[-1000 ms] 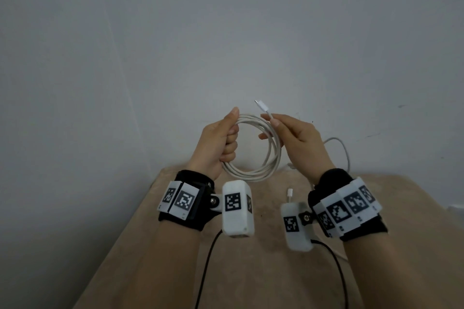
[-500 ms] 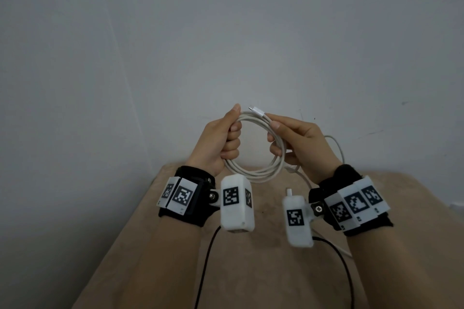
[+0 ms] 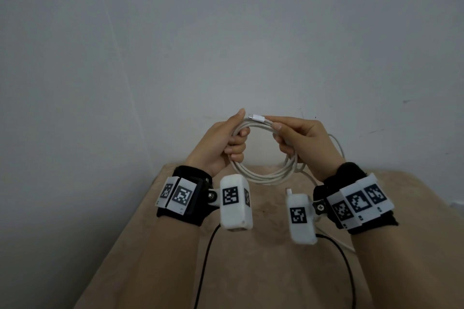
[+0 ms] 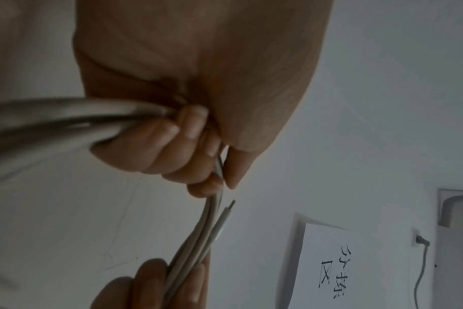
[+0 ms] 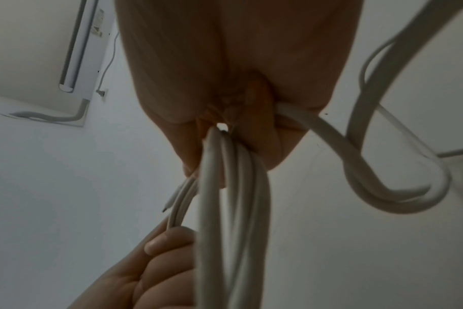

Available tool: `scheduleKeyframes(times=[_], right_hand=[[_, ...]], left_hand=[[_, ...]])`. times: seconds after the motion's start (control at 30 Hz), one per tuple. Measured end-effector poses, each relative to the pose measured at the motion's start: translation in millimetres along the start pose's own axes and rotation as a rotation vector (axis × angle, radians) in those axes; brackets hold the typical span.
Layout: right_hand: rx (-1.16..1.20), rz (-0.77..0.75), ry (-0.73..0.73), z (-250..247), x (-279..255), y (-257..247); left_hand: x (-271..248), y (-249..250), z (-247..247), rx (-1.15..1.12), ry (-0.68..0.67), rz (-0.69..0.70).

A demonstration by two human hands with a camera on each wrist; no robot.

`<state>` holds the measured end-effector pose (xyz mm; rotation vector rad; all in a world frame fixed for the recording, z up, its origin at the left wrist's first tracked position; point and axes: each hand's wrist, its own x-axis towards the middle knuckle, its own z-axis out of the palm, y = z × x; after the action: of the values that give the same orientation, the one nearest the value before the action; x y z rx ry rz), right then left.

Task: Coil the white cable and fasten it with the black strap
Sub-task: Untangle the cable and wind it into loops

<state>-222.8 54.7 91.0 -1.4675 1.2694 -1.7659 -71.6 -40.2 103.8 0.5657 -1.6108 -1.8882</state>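
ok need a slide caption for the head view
Left hand and right hand hold the coiled white cable above the beige table, its connector laid along the top.

The cable (image 3: 266, 178) is white, with a white plug (image 3: 256, 117) tipped in silver, though it reads greyish in the dim left wrist view (image 4: 196, 240). Black wristbands (image 3: 187, 175) carry white tags printed with black square-grid patterns, as do the white camera boxes (image 3: 236, 202). The table (image 3: 263, 271) is tan, perhaps faintly mottled; the wall (image 3: 226, 32) is pale grey, and a white sheet (image 4: 328, 269) bears black characters
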Motion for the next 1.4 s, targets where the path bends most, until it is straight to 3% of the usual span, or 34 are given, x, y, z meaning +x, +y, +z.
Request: scheduleKeyframes(times=[0.33, 0.5, 0.6, 0.7, 0.87, 1.03, 1.13, 1.27, 1.33, 1.4], right_hand=[[-0.418, 0.062, -0.248, 3, -4, -2], [-0.499, 0.079, -0.275, 5, -5, 1], [-0.452, 0.093, -0.218, 7, -3, 3], [-0.340, 0.076, -0.101, 5, -4, -2], [-0.075, 0.227, -0.039, -4, -2, -13], [-0.393, 0.219, -0.116, -19, -4, -12], [-0.394, 0.208, -0.186, -29, -4, -14], [-0.727, 0.180, -0.310, -31, -2, -10], [-0.763, 0.197, -0.253, -33, -1, -1], [-0.617, 0.244, -0.143, -34, -2, 6]], left_hand=[[-5, 0, 3, 0.476, -0.145, -0.241], [-6, -4, 6, 0.520, -0.208, -0.292], [-6, -6, 10, 0.616, -0.171, -0.217], [-6, -2, 12, 0.573, -0.088, -0.110], [-4, 1, 3, 0.489, 0.012, -0.036], [-6, 7, -3, 0.508, 0.092, 0.017], [-9, 13, -11, 0.443, 0.158, 0.064], [-13, 17, -15, 0.330, 0.202, 0.109], [-13, 17, -17, 0.307, 0.214, 0.114], [-14, 17, -22, 0.292, 0.233, 0.112]])
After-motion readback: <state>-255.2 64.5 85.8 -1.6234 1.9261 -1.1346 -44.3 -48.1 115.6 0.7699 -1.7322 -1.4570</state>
